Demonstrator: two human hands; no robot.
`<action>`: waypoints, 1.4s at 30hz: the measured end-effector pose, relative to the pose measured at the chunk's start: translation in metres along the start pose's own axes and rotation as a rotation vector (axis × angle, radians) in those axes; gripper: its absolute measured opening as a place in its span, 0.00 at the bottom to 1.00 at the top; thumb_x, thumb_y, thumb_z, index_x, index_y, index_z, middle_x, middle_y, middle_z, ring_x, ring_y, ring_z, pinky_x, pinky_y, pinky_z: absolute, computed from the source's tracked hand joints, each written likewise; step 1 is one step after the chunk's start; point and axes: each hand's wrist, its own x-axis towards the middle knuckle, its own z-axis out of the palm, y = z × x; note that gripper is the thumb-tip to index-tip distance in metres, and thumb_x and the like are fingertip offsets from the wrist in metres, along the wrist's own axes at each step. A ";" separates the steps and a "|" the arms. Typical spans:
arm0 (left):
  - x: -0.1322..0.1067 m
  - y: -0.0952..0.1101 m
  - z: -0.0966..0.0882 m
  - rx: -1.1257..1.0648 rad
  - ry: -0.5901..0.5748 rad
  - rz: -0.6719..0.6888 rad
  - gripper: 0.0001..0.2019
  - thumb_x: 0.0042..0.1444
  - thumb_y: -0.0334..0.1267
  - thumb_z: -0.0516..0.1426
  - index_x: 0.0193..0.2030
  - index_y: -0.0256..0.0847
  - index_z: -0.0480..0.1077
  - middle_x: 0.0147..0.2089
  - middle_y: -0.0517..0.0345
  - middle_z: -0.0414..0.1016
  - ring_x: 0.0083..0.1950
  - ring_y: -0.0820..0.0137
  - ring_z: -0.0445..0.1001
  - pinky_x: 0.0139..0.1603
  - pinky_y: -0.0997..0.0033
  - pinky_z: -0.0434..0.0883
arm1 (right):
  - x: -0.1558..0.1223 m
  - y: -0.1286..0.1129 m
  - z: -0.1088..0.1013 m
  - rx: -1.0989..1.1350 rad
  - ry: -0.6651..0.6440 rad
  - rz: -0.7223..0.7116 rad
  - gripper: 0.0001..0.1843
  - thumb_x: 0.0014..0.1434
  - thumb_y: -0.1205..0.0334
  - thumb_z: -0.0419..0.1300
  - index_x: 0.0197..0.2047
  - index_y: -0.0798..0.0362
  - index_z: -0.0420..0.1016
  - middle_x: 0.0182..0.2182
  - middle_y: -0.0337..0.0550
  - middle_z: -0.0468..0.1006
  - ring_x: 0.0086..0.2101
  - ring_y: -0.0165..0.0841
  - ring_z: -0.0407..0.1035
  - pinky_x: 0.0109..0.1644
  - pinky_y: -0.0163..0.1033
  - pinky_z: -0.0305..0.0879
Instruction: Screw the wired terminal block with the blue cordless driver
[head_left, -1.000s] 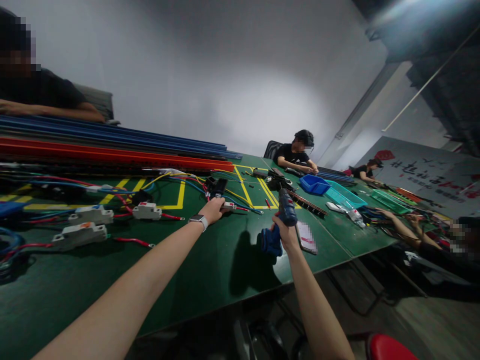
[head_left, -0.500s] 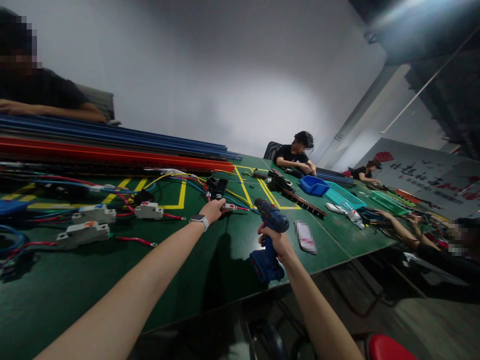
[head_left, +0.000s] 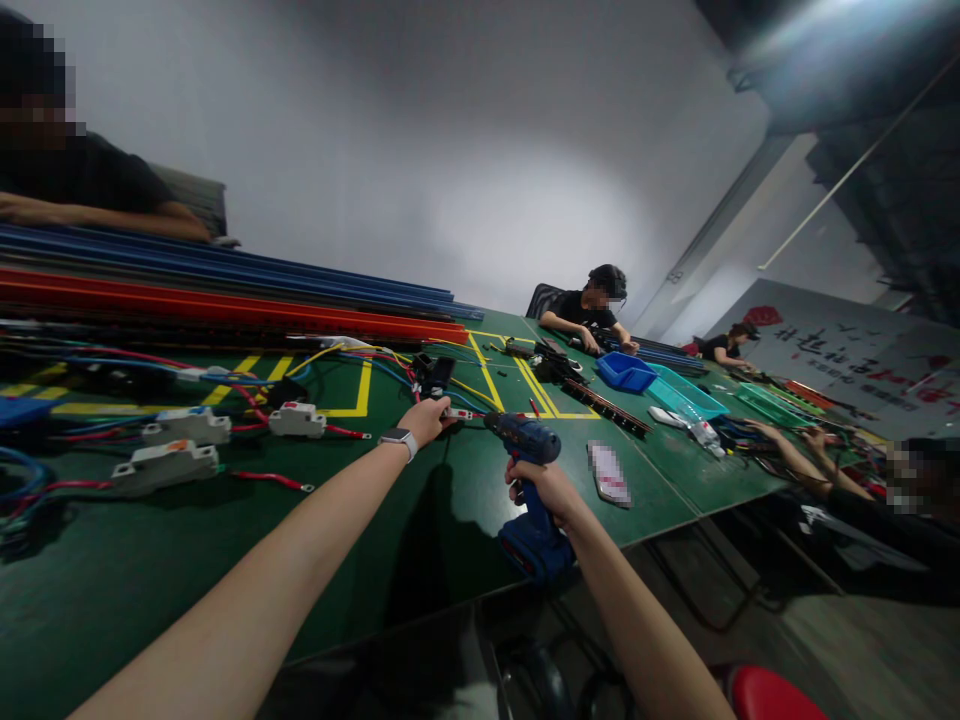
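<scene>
My right hand grips the handle of a blue cordless drill, held above the green table with its bit pointing left. The bit tip sits close to a small white breaker with a red tab. My left hand, a watch on its wrist, rests on the table and pinches that breaker, beside a black part with red and blue wires.
White breakers with red wires lie to the left. Long red and blue rails run along the far side. A phone lies right of the drill. Blue and teal trays stand farther right. Other people sit around the table.
My right hand lifted the drill off the table, turned it upright and swung its bit left toward the breaker under my left hand. The left hand stayed in place.
</scene>
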 end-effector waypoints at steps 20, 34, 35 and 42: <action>0.004 -0.010 0.012 -0.025 0.019 0.014 0.14 0.64 0.51 0.57 0.44 0.42 0.69 0.41 0.50 0.78 0.41 0.64 0.76 0.40 0.72 0.65 | 0.008 0.004 0.007 -0.093 -0.016 -0.031 0.05 0.45 0.63 0.59 0.22 0.54 0.68 0.17 0.39 0.69 0.19 0.30 0.66 0.24 0.35 0.61; 0.002 -0.006 0.008 -0.020 0.006 0.006 0.13 0.64 0.50 0.56 0.44 0.43 0.69 0.41 0.51 0.78 0.42 0.64 0.76 0.41 0.71 0.65 | 0.010 0.004 0.009 -0.123 -0.026 -0.096 0.05 0.44 0.64 0.58 0.20 0.53 0.66 0.16 0.38 0.68 0.19 0.32 0.66 0.23 0.36 0.62; 0.002 -0.006 0.007 -0.023 0.006 0.007 0.13 0.64 0.50 0.56 0.44 0.43 0.69 0.41 0.51 0.77 0.42 0.64 0.76 0.41 0.71 0.65 | 0.010 0.004 0.008 -0.127 -0.033 -0.095 0.05 0.44 0.64 0.58 0.20 0.53 0.66 0.16 0.38 0.68 0.19 0.32 0.66 0.23 0.36 0.62; 0.000 -0.004 0.005 -0.031 -0.003 -0.004 0.13 0.64 0.50 0.56 0.44 0.43 0.69 0.40 0.51 0.77 0.41 0.64 0.77 0.40 0.72 0.65 | 0.009 0.004 0.007 -0.134 -0.036 -0.080 0.05 0.44 0.63 0.57 0.20 0.53 0.66 0.15 0.40 0.69 0.19 0.32 0.66 0.23 0.36 0.62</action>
